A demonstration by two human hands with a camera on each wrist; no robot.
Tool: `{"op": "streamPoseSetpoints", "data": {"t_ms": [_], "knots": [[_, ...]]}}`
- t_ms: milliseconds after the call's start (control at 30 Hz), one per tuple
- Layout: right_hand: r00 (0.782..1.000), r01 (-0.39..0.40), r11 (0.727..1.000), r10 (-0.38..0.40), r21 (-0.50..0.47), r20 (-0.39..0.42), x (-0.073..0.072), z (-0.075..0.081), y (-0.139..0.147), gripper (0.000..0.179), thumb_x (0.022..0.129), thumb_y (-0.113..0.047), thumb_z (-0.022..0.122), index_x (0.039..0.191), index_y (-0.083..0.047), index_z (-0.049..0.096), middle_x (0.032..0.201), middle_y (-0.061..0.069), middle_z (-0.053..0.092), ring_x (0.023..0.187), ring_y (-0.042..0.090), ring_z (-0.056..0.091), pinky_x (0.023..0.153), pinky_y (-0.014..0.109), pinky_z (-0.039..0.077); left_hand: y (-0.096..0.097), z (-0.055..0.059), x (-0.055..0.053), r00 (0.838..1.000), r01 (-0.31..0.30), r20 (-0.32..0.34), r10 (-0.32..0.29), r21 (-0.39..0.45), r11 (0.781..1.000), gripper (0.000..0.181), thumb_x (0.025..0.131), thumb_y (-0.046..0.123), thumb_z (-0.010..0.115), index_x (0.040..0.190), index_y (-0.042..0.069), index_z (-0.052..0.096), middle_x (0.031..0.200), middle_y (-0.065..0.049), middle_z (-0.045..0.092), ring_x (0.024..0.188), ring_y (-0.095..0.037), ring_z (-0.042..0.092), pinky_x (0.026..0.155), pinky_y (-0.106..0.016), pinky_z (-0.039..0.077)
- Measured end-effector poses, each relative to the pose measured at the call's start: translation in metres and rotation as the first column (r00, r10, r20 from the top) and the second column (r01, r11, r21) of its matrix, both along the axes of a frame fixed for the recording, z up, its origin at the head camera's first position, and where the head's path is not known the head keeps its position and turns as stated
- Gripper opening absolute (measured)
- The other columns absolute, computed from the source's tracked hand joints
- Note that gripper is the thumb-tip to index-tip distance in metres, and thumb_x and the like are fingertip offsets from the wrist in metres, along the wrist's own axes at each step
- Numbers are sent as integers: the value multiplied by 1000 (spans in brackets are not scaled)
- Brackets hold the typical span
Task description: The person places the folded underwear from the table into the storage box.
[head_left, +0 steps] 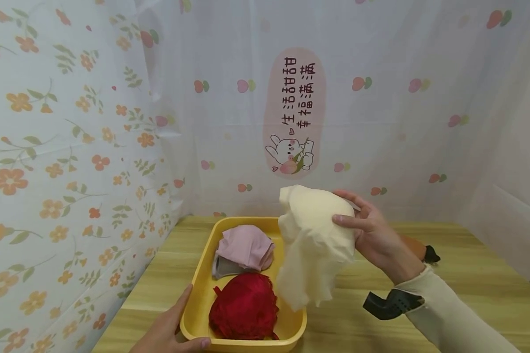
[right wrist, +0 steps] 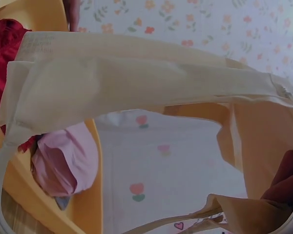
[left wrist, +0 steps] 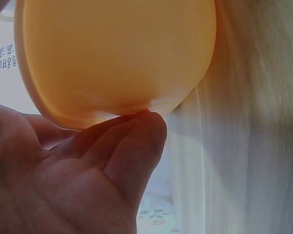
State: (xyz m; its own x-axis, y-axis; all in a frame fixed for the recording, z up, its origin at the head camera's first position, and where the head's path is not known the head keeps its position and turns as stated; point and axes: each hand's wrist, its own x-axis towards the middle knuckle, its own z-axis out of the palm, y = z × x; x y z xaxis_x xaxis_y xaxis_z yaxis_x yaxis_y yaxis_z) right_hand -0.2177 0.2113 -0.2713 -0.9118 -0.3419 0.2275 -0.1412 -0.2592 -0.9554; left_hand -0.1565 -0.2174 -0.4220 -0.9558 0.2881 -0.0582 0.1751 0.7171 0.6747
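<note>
A cream bra hangs from my right hand, which grips its cup with the thumb on the near side. It is held up over the right side of a yellow tray, its lower part drooping in front of the rim. In the right wrist view the bra's band stretches across, with fingers inside the cup. My left hand holds the tray at its near left corner, thumb at the front rim. Inside the tray lie a folded red bra and, behind it, a pink folded garment.
Under the pink garment is a grey piece of fabric. The tray stands on a wood-grain table. Patterned curtains close off the back and left. An orange-brown object with a dark end lies behind my right wrist.
</note>
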Motion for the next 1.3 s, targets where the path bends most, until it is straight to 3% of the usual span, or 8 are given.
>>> {"op": "streamPoseSetpoints", "data": {"t_ms": [433,867,1300], "knots": [[999,20,1000,-20,13,38,-5,1,-29,52,96,0,61,140,-18,41,134,2,48,111,14,60,88,28,58,-1,1,1,1000,3,6,-3,18,1000,112,84,41,78,160,-3,8,154,-27,43,125,-25,56,95,-28,52],[994,36,995,-46,96,98,-8,-25,-56,64,90,2,68,146,-12,38,136,6,48,116,19,57,93,34,57,1,2,0,1000,3,-14,-2,42,999,113,83,42,79,160,-1,10,154,-25,43,125,-22,55,97,-22,50],[993,37,997,-44,62,112,-7,-24,-85,66,88,3,68,145,-13,39,137,10,48,119,22,55,93,37,56,1,2,1,1000,4,-7,-4,24,1000,112,83,43,79,160,-2,10,149,-23,50,116,-18,59,93,-24,52]]}}
